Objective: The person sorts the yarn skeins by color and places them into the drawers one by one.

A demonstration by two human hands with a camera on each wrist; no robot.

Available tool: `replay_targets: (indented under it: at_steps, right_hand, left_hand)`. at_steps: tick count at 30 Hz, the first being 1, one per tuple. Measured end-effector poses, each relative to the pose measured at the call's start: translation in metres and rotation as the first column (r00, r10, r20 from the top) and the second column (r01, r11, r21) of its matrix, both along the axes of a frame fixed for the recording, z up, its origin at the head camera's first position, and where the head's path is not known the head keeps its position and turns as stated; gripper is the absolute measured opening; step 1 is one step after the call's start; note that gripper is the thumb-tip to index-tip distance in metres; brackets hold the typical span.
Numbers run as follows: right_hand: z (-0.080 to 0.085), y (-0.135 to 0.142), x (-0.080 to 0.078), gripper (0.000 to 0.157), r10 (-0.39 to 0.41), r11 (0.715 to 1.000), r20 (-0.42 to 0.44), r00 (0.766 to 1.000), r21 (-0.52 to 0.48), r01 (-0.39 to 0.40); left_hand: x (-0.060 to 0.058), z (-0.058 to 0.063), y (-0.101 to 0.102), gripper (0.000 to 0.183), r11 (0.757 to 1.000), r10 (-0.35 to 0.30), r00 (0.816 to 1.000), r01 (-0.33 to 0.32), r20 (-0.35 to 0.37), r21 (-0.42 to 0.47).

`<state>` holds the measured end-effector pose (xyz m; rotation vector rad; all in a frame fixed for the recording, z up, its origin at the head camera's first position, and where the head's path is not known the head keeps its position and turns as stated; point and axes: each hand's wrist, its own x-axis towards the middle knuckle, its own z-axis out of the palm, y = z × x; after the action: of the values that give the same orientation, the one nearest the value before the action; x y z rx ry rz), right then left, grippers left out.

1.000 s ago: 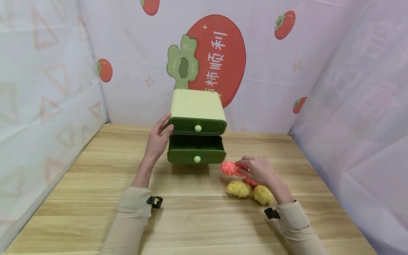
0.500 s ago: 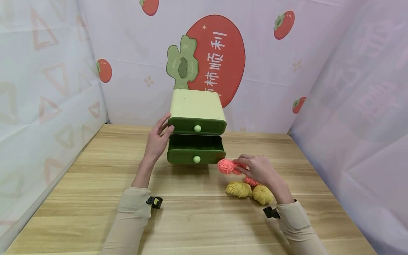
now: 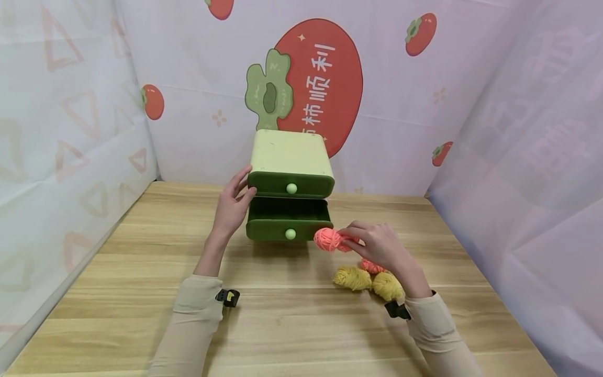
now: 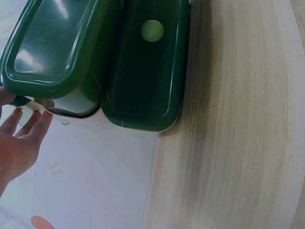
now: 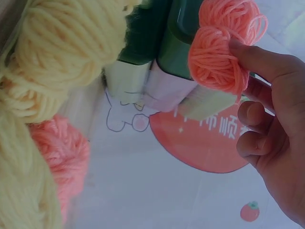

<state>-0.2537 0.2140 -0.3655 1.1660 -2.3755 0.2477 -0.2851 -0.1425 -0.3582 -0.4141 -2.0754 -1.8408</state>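
A two-tier drawer cabinet with a pale yellow top (image 3: 292, 152) stands near the back wall. Its lower green drawer (image 3: 268, 229) is pulled out, while the upper green drawer (image 3: 268, 183) sits in its slot. My left hand (image 3: 231, 209) rests against the cabinet's upper left side, fingers fairly straight and thumb near the front edge. With thumb and fingers, my right hand (image 3: 379, 243) pinches a coral ball of yarn (image 5: 219, 57) beside the lower drawer's right front corner. In the right wrist view the yarn bundle bulges on both sides of its narrowed middle.
On the wooden table (image 3: 282, 324), two yellow yarn balls (image 3: 353, 278) and another coral yarn ball (image 3: 372, 266) lie below my right hand. Printed cloth walls (image 3: 198, 136) enclose the back and both sides.
My right hand has lifted the coral yarn and carried it leftward, up to the lower drawer's front corner. The left hand stays against the cabinet.
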Motion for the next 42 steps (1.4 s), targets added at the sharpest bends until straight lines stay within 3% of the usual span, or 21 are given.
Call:
replay_targets:
  at_steps: [15, 30, 42]
  right_hand:
    - [0.016, -0.019, -0.005, 0.019, 0.088, 0.993, -0.095, 0.992, -0.067, -0.095]
    - [0.037, -0.052, -0.016, 0.020, 0.103, 0.990, -0.196, 0.975, -0.080, -0.121]
    - [0.042, -0.079, -0.025, 0.017, 0.000, 0.997, -0.157, 0.988, -0.080, -0.013]
  left_hand:
    - [0.000, 0.001, 0.000, 0.053, 1.000, 0.004, 1.000, -0.003, -0.004, 0.009]
    - [-0.001, 0.002, 0.001, 0.054, 1.000, 0.003, 1.000, -0.003, 0.002, 0.010]
    - [0.001, 0.001, 0.002, 0.053, 0.999, 0.030, 0.998, -0.030, -0.054, -0.015]
